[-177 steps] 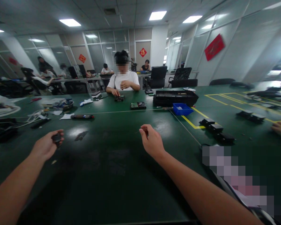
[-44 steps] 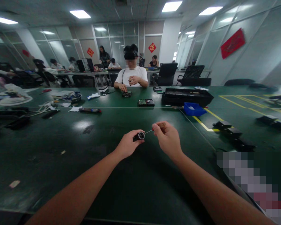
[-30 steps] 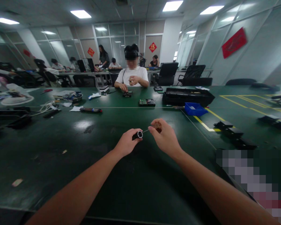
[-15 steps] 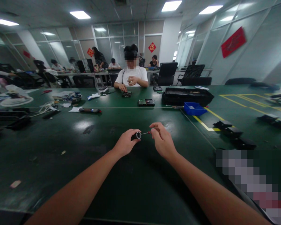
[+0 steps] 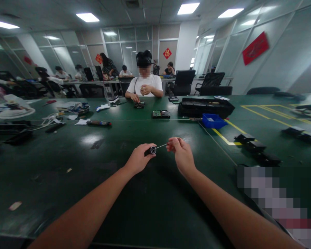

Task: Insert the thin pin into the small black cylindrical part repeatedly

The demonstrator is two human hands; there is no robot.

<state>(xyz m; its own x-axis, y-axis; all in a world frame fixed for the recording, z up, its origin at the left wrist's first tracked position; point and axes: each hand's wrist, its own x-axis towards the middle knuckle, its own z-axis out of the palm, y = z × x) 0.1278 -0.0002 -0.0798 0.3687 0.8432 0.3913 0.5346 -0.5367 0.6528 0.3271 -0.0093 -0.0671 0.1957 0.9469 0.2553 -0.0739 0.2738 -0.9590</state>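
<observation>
Above the green table, my left hand [image 5: 139,159] grips a small black cylindrical part [image 5: 152,150], whose round silvery end faces right and toward me. My right hand [image 5: 180,154] pinches the handle end of a thin screwdriver [image 5: 161,146]; the fingers cover most of the handle. Its metal shaft slants down to the left, and the tip meets the round end of the cylinder. Whether the tip sits inside the part is too small to tell.
Ahead on the green table [image 5: 124,207] are a circuit-board device [image 5: 161,114], a blue bin [image 5: 214,121], a long black tray [image 5: 206,108] and a dark tool [image 5: 99,123]. Black blocks [image 5: 256,146] stand at right. A person [image 5: 144,84] sits opposite, handling small parts.
My right hand has turned and its fingers have closed further over the screwdriver handle. The shaft now slants more steeply. My left hand holds the cylinder in nearly the same place.
</observation>
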